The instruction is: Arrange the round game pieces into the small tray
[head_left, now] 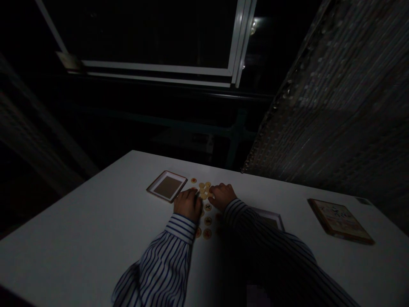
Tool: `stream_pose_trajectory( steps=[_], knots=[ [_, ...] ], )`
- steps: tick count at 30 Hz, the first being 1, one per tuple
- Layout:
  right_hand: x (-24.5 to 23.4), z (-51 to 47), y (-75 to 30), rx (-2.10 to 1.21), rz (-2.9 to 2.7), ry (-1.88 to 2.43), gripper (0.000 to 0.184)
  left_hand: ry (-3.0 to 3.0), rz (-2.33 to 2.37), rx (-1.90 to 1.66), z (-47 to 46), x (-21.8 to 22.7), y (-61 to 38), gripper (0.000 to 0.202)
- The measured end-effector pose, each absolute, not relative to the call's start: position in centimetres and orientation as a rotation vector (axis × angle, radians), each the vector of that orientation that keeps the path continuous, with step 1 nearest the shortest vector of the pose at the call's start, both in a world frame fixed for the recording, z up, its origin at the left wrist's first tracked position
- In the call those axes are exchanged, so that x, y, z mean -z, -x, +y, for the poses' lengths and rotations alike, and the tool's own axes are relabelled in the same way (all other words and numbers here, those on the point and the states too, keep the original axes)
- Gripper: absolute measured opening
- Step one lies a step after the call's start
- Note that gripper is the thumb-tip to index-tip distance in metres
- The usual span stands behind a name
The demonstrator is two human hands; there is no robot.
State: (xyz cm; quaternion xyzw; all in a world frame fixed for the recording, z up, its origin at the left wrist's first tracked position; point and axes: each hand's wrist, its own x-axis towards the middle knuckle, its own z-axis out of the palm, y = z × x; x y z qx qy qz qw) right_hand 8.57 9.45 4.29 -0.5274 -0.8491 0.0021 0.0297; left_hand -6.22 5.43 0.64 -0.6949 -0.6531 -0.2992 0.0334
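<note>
Several round, pale wooden Chinese chess pieces (203, 191) lie in a cluster on the white table (96, 221), their visible tops plain. Marked pieces (207, 221) lie nearer me, with dark or reddish characters. My left hand (188, 204) rests at the cluster's left edge, fingers bent and slightly apart; its fingertips are partly hidden. On the opposite side, my right hand (223, 196) has thumb and forefinger around one pale piece (210, 195) at the cluster's edge; its other fingers curl. Striped sleeves cover both forearms.
An open shallow box half (152, 192) lies left of the pieces. Another tray-like half (279, 221) is partly hidden behind my right forearm. Farther right lies a flat, printed case (341, 219). Beaded curtain strands (319, 106) hang beyond the table. The room is dark.
</note>
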Motion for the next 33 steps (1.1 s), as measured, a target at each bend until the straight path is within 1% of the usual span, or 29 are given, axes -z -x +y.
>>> stream_pose_trajectory(
  steps=[10, 19, 21, 25, 29, 31, 33],
  knots=[
    [-4.5, 9.2, -8.3, 0.008, -2.625, 1.619, 0.025, 2.143, -1.992, 0.903, 5.3, -0.9, 6.1, 0.032],
    [-4.7, 9.3, -9.2, -0.096, -2.536, 1.598, 0.027, 2.191, -1.925, 0.962, 4.9, -1.6, 6.2, 0.029],
    [-4.7, 9.5, -9.4, -0.239, -2.458, 1.585, 0.026, 2.191, -1.913, 0.988, 4.8, -1.7, 6.3, 0.028],
    [-4.5, 9.9, -9.8, -0.758, -2.126, 1.453, 0.021, 2.191, -1.893, 1.019, 4.8, -1.9, 6.2, 0.028],
    [-4.5, 9.9, -10.0, -1.15, -1.858, 1.337, 0.02, 2.172, -1.84, 1.09, 4.7, -2.0, 6.0, 0.027],
    [-4.8, 9.8, -10.0, -1.298, -1.744, 1.284, 0.017, 2.169, -1.808, 1.126, 4.7, -2.0, 5.9, 0.027],
    [-5.2, 9.7, -10.1, -1.374, -1.671, 1.254, 0.014, 2.172, -1.781, 1.149, 4.7, -2.0, 5.9, 0.027]
  ],
)
